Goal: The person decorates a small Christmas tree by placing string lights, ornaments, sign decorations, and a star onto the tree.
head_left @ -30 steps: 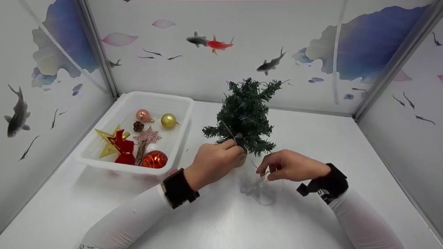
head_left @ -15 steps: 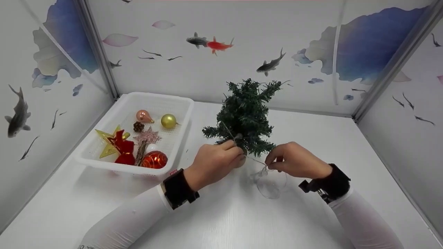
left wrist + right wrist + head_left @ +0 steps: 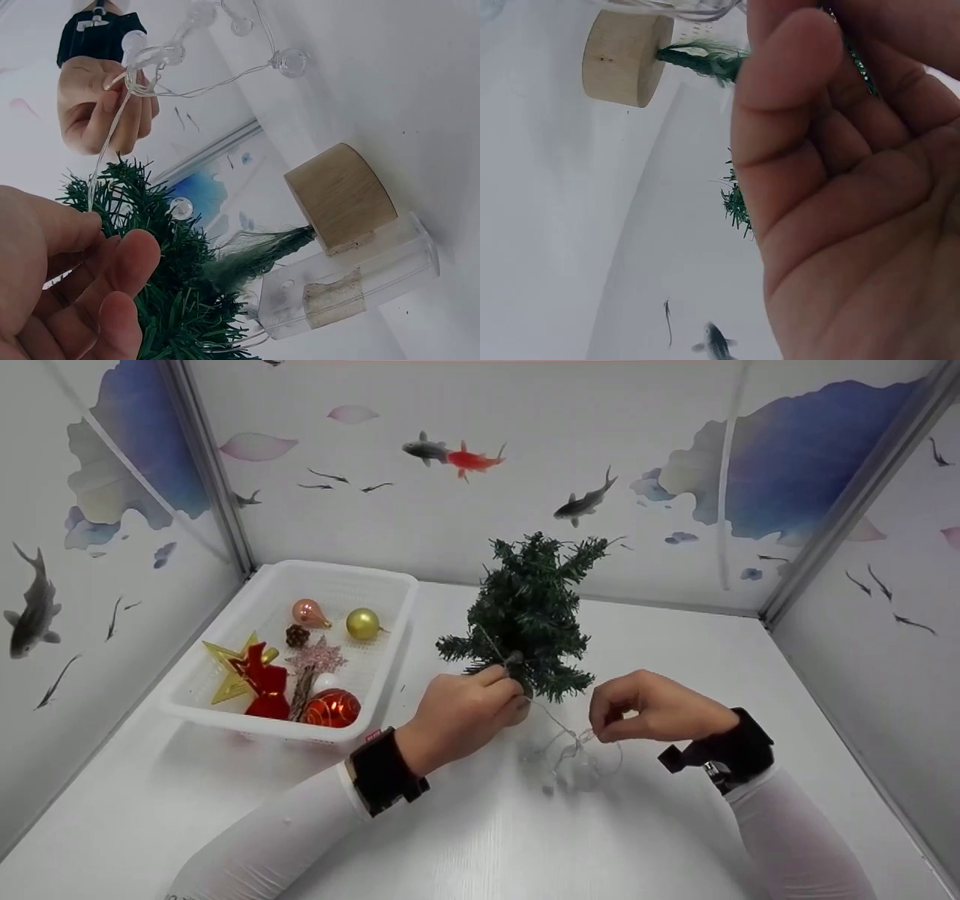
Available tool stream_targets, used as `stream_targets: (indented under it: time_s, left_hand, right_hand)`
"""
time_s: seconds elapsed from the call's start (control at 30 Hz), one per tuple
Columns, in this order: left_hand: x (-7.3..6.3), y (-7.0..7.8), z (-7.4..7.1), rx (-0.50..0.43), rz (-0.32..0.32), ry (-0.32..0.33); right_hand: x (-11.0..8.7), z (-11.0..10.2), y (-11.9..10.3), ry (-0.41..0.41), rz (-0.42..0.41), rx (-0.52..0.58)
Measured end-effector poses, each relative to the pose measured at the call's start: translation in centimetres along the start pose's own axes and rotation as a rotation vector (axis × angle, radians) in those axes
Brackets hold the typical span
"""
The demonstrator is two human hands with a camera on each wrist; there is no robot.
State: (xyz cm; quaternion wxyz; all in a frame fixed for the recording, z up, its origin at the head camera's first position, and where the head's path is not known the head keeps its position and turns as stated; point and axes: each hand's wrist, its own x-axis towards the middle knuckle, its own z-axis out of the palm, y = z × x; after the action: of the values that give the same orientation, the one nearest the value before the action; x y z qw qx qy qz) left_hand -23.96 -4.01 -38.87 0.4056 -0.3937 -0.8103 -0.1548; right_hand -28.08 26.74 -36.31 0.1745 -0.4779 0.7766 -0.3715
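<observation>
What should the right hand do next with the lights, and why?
Probably the right hand should gently tease the lights apart: they look bunched in loops where it pinches them, while the left hand holds them by the tree.

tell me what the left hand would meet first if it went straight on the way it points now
Probably the green tree, at its lower branches: they lie just ahead of the left hand in the head view, though depth is hard to judge there.
</observation>
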Motion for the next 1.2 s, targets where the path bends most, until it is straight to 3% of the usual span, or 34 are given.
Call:
stream_targets:
  time_s: [0.17,0.4,0.6,0.93,1.2]
  left_hand:
    - [-0.21,-0.05,0.01,-0.012,-0.013,0.001]
    - [-0.22,0.06,-0.03,-0.017,-0.016,-0.009]
    - [-0.26,0.05,-0.01,-0.013,-0.018,-0.022]
    - [-0.22,-0.03,0.07,-0.016,-0.021,-0.014]
    - [-0.26,-0.07,-0.08,0.000,-0.021,-0.025]
  right_hand:
    - [-0.15,-0.12,0.04,-0.052,-0.023,-0.015]
    - [-0.28,-0.29,0.31,-0.033,0.136,-0.189]
    - [-0.33,-0.29,0.34,0.017,0.217,-0.255]
    - [0.00,0.17,0.15,0.051,0.338,-0.230]
    - [0.11,0.26,0.22,0.054,0.403,-0.273]
